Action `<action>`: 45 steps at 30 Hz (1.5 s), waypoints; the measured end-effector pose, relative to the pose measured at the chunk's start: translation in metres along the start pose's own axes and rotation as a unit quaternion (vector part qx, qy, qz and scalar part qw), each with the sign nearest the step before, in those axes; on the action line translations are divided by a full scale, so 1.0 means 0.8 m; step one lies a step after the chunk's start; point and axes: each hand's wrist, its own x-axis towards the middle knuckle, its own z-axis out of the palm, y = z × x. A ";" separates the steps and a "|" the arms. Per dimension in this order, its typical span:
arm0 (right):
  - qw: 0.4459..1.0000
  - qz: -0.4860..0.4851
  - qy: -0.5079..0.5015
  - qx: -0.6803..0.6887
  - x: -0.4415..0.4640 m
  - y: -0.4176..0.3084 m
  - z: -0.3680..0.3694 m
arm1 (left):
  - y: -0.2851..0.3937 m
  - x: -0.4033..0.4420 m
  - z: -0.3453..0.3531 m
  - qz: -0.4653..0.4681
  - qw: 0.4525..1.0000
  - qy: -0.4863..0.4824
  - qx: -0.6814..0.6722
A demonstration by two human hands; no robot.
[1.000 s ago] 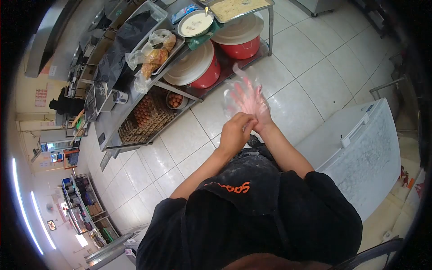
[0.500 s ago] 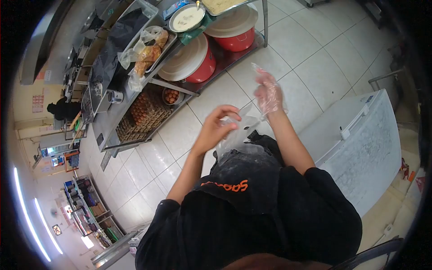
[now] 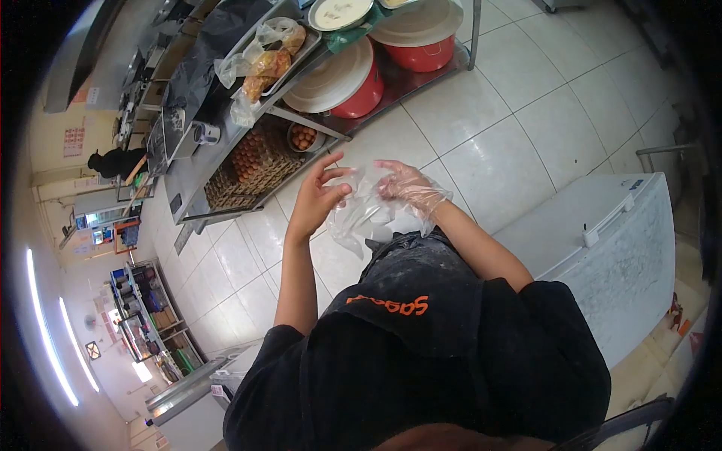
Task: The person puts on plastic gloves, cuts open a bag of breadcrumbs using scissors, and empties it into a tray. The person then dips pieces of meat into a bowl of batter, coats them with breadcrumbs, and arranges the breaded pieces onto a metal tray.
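A thin clear plastic glove (image 3: 365, 214) hangs crumpled between my hands, in front of my apron (image 3: 402, 274). My right hand (image 3: 410, 188), itself inside a clear disposable glove, has its fingers curled on the loose glove. My left hand (image 3: 320, 199) is bare, with its fingers curved and spread apart. Its thumb and fingertips are at the edge of the loose plastic; whether they touch it is hard to make out.
A metal worktable (image 3: 169, 184) holds bagged food (image 3: 263, 71) and a bowl of creamy mix (image 3: 340, 13). Below stand lidded red tubs (image 3: 359, 94) and egg trays (image 3: 248, 173). A white chest freezer (image 3: 594, 248) stands at right. Someone in dark clothing (image 3: 116, 163) is far left.
My gloved right hand has come down and left toward my left hand. My left hand has shifted left and up, its fingers more spread. The loose glove is now stretched wider between them.
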 end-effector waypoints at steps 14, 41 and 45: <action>0.878 -0.215 0.192 -0.382 0.039 -0.033 -0.025 | -0.100 -0.043 -0.081 -0.163 0.953 0.230 0.109; 0.764 0.021 -0.109 -0.636 0.195 0.125 0.314 | -0.180 -0.165 -0.245 -0.114 0.888 0.328 -0.300; 0.783 -0.036 -0.070 -0.617 0.231 0.151 0.314 | -0.197 -0.189 -0.298 -0.105 0.896 0.365 -0.232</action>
